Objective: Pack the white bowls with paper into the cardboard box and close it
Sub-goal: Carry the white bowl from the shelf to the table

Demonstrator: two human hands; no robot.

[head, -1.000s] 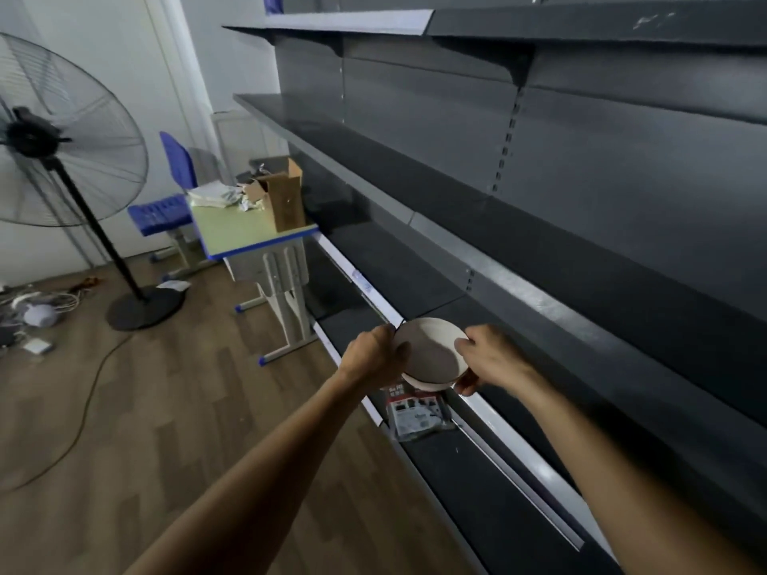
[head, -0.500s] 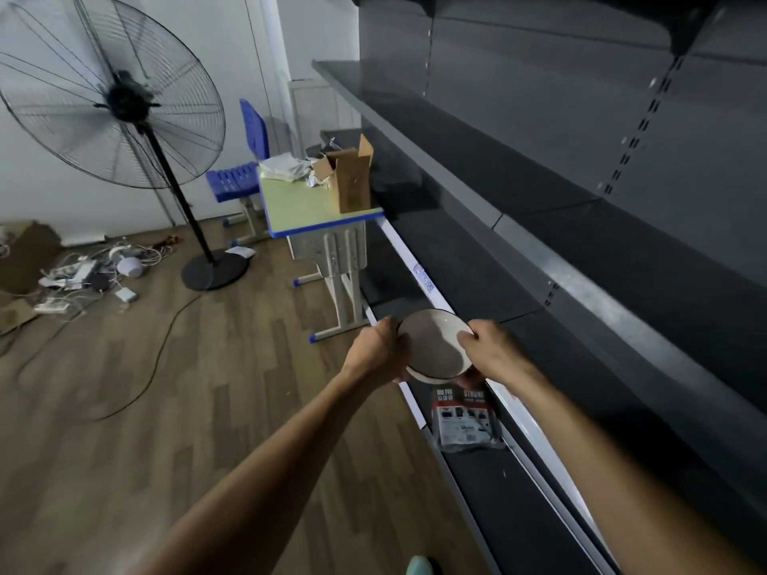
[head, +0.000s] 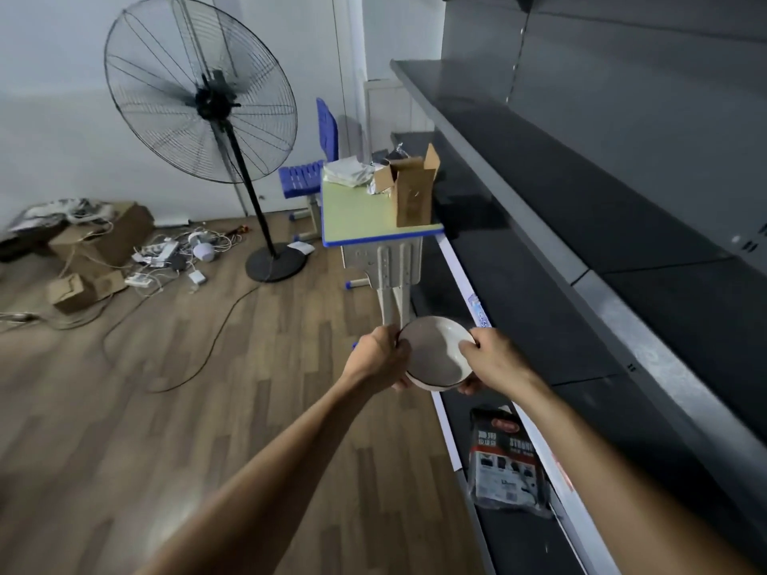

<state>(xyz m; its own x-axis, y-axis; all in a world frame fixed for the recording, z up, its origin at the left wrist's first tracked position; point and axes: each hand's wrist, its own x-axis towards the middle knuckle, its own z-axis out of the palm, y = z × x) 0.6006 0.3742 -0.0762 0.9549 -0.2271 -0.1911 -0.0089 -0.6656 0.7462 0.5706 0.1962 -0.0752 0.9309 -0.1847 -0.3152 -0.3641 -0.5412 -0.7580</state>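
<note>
Bowl: the white bowl [head: 436, 354] is just right of the frame's centre, held up in the air between my two hands. Its hollow is tilted toward me and the inside looks shaded grey.
Left hand: my left hand [head: 379, 359] grips the bowl's left rim, with the fingers curled under it.
Right hand: my right hand [head: 496, 361] grasps the right rim, thumb over the top edge and fingertips showing beneath the bowl.
Box: the cardboard box [head: 411, 193] stands upright on the desk in the upper middle of the frame, flaps open, well apart from the bowl. I cannot see inside it.
Paper: crumpled white paper [head: 346, 172] lies on the far end of the desk, just left of the box.
Desk: a small desk [head: 357, 217] with a pale green top and blue edging stands beside the shelves, beyond my hands.
Shelves: dark grey metal shelves [head: 581, 226] run along the right side of the frame.
Packet: a dark plastic packet [head: 506, 462] with printed lettering lies on the lowest shelf at lower right.
Chair: a blue chair [head: 301, 178] stands behind the desk.
Fan: a tall black fan [head: 199, 89] stands at upper left.
Floor: on the wood-pattern floor [head: 166, 408], cables [head: 166, 259] and brown boxes lie at middle left.
</note>
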